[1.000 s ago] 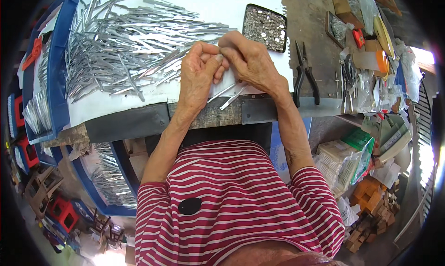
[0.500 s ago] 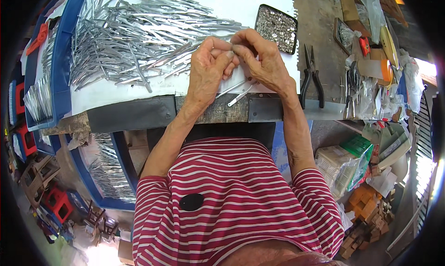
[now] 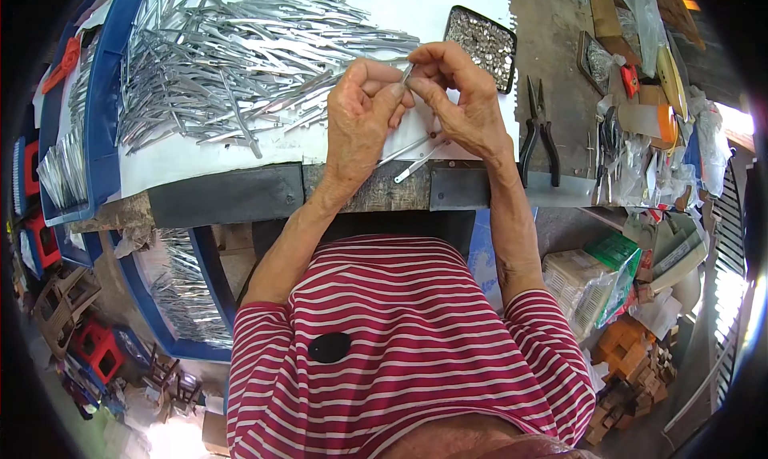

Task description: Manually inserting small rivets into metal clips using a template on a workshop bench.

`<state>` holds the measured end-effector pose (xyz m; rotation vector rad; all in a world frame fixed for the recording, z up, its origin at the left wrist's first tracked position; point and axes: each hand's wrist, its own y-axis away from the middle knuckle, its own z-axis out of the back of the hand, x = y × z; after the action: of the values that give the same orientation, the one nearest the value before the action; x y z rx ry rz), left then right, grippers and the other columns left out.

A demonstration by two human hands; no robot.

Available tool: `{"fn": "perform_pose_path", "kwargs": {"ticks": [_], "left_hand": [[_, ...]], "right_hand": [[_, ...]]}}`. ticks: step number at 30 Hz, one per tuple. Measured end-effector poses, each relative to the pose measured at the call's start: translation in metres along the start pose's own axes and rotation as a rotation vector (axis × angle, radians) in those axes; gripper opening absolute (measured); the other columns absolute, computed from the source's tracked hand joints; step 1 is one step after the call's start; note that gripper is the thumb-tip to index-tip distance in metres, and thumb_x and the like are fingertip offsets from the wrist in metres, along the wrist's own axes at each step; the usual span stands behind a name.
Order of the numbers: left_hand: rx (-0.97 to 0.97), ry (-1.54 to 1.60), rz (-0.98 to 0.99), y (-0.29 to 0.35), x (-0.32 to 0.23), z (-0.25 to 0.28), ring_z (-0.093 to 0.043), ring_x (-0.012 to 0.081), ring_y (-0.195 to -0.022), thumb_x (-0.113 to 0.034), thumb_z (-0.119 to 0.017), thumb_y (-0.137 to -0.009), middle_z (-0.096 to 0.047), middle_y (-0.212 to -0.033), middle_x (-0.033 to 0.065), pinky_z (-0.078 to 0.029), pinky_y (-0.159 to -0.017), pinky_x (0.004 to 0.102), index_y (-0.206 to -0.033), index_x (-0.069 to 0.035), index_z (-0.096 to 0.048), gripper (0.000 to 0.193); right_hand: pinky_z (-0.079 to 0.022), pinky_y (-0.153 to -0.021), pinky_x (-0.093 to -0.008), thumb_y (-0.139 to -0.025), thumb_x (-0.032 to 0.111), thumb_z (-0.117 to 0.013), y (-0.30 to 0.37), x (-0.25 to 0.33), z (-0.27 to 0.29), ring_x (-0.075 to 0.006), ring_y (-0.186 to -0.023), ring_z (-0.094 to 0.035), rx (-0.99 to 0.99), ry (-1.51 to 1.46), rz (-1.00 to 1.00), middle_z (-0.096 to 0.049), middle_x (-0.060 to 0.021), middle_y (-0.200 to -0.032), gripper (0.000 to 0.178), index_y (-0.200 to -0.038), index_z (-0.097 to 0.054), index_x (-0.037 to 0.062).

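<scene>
Both hands sit higher over the tabletop than a second ago, lifted clear of the two loose strips at its edge. Left hand and right hand meet, fingers pinching one small metal piece between the tips. Strip pile lies left, rivet tray and pliers right. Looks like fitting work mid-step.

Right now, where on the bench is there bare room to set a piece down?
Bare white sheet lies between the metal strip pile and the tray of small parts. Another patch runs below the pile near the bench edge. Right of the pliers it is cluttered.
</scene>
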<state>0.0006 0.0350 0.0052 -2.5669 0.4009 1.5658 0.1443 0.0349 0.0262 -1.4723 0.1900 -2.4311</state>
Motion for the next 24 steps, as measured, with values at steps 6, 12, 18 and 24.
{"fn": "perform_pose_path", "kwargs": {"ticks": [6, 12, 18, 24], "left_hand": [[-0.008, -0.022, 0.003, -0.0004, 0.0003, 0.0005, -0.042, 0.0038, -0.052, 0.001, -0.047, -0.082, -0.057, -0.069, 0.0070, -0.036, -0.047, 0.0170, -0.088, 0.000, -0.047, 0.007], [-0.014, -0.053, 0.004, 0.0002, -0.0018, -0.0002, -0.042, 0.0039, -0.052, 0.001, -0.047, -0.082, -0.057, -0.069, 0.0074, -0.036, -0.047, 0.0171, -0.088, 0.000, -0.047, 0.007], [-0.022, -0.035, 0.005, 0.0004, -0.0006, 0.0007, -0.042, 0.0036, -0.053, 0.000, -0.047, -0.082, -0.057, -0.069, 0.0069, -0.035, -0.047, 0.0168, -0.089, 0.000, -0.048, 0.007], [-0.019, -0.058, 0.010, 0.0015, -0.0023, 0.0007, -0.043, 0.0033, -0.054, 0.000, -0.047, -0.082, -0.056, -0.069, 0.0062, -0.035, -0.048, 0.0162, -0.089, 0.000, -0.047, 0.007]], "right_hand": [[-0.044, -0.056, -0.0212, -0.077, 0.002, -0.058, -0.0002, -0.0014, 0.0009, -0.0087, -0.064, -0.054, -0.059, -0.090, -0.052, -0.057, -0.0043, -0.074, 0.022, -0.098, -0.052, -0.0002], [-0.042, -0.055, -0.0177, -0.078, 0.002, -0.058, -0.0025, 0.0000, 0.0067, -0.0051, -0.062, -0.051, -0.154, -0.196, -0.258, -0.056, -0.0018, -0.072, 0.019, -0.096, -0.053, -0.0002], [-0.042, -0.054, -0.0178, -0.078, 0.002, -0.059, -0.0017, 0.0004, 0.0060, -0.0052, -0.061, -0.051, -0.111, -0.214, -0.273, -0.056, -0.0017, -0.071, 0.017, -0.093, -0.054, -0.0009], [-0.041, -0.053, -0.0191, -0.077, 0.004, -0.060, -0.0010, -0.0008, 0.0056, -0.0059, -0.059, -0.050, -0.079, -0.151, -0.242, -0.056, -0.0021, -0.070, 0.013, -0.088, -0.056, 0.0000]]}}
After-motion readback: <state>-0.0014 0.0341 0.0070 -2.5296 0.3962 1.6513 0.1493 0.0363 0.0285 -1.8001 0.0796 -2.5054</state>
